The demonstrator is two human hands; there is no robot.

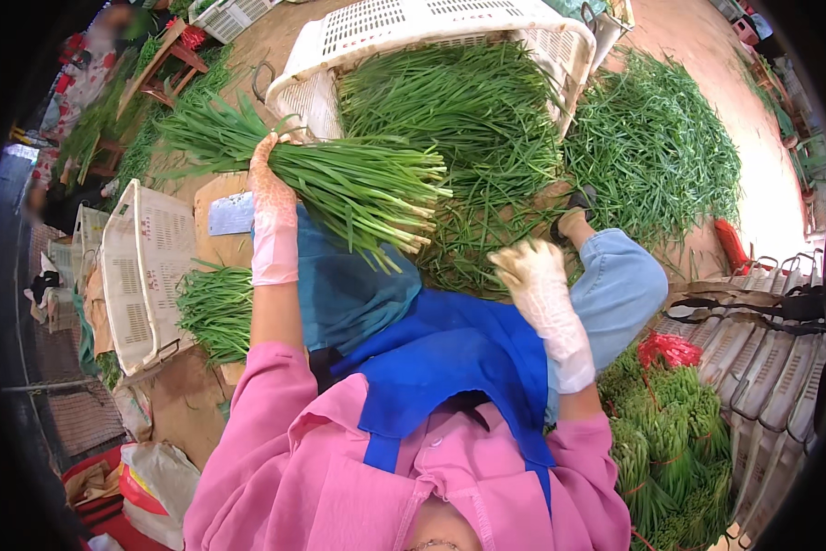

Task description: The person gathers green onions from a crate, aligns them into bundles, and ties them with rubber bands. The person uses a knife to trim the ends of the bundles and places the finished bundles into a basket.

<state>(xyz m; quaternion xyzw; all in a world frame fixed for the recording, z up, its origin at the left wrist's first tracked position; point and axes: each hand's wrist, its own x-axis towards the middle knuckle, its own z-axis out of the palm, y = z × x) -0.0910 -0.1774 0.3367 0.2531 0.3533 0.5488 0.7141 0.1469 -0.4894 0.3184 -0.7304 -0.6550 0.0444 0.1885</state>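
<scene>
My left hand (270, 184), in a thin whitish glove, is wrapped around a thick bunch of green chives (367, 184). The pale stem ends point right and the leaf tips spread to the upper left. It is raised above my left knee, which a teal cloth (339, 289) covers. My right hand (532, 271), gloved too and stained at the fingertips, hovers before the blue apron (468, 340). Its fingers are loosely bent and apart, with nothing visible in them. Just beyond it lie loose chives (472, 248) on the ground.
A tipped white crate (573, 46) spills chives (449, 101) ahead; another heap (656, 147) lies right. At left are a white crate (151, 275), a chive pile (215, 308) and a flat grey plate (231, 214) on a board. Tied bundles (661, 441) and red ties (668, 350) lie lower right.
</scene>
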